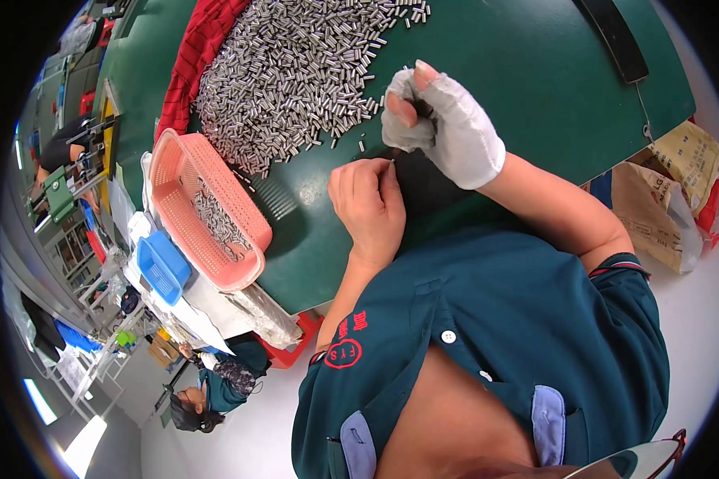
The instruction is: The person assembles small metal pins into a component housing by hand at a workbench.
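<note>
A wide heap of small metal cylinders (295,76) covers the far left of the green table (527,56). My bare left hand (367,203) is closed at the near side of the heap, its fingers curled and the thumb pressed to them. Whatever it holds is hidden. To its right, my right hand (447,128) wears a white glove with bare fingertips. It is raised over the table with fingers bent in; their contents cannot be made out. One loose cylinder (362,146) stands between the heap and my hands. A black pad (427,177) lies under the right hand.
A pink perforated basket (252,227) with metal cylinders inside stands at the left, beside a blue basket (164,267). Red checked cloth (185,76) borders the heap. A black bar (615,40) lies far right; paper sacks (655,207) stand below. Another person (216,387) is at lower left.
</note>
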A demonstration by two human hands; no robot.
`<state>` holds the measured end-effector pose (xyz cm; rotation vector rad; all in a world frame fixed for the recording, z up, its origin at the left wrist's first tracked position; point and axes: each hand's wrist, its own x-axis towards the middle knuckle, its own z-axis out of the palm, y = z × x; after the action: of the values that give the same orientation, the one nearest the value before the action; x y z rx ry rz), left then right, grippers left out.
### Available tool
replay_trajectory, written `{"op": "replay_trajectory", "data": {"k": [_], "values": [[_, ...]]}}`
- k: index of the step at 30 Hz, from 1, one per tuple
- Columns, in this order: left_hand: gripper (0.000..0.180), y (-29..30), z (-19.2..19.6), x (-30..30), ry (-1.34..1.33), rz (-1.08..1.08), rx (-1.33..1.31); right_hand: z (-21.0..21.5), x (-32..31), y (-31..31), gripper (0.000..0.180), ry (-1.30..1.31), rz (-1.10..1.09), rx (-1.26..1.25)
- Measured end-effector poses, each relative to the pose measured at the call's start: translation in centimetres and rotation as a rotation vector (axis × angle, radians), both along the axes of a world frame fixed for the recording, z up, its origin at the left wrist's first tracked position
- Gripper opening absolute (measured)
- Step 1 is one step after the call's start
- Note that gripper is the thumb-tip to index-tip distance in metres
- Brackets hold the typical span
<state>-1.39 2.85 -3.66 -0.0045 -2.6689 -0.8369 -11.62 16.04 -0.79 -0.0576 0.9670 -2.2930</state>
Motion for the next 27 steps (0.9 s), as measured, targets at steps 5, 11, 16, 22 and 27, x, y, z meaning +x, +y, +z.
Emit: {"op": "replay_trajectory", "data": {"k": [5, 11, 16, 22, 27], "values": [[0.009, 0.1, 0.2, -0.3, 0.003, -0.002, 0.002, 0.0, 0.2, -0.1, 0.050, 0.043, 0.016, 0.072], [0.010, 0.2, 0.2, -0.1, 0.015, 0.012, 0.013, 0.8, 1.3, -0.3, 0.050, 0.078, -0.030, 0.153], [0.010, 0.2, 0.1, -0.2, 0.016, 0.026, -0.006, 0.1, 1.3, -0.1, 0.053, 0.132, -0.013, 0.121], [0.010, -0.2, 0.1, 0.0, 0.035, 0.012, 0.034, -0.5, 1.0, 0.1, 0.053, 0.101, -0.016, -0.027], [0.004, -0.7, 2.2, 0.2, 0.022, 0.062, 0.515, 0.2, 0.7, 0.5, 0.034, 0.157, 0.028, -0.129]]}}
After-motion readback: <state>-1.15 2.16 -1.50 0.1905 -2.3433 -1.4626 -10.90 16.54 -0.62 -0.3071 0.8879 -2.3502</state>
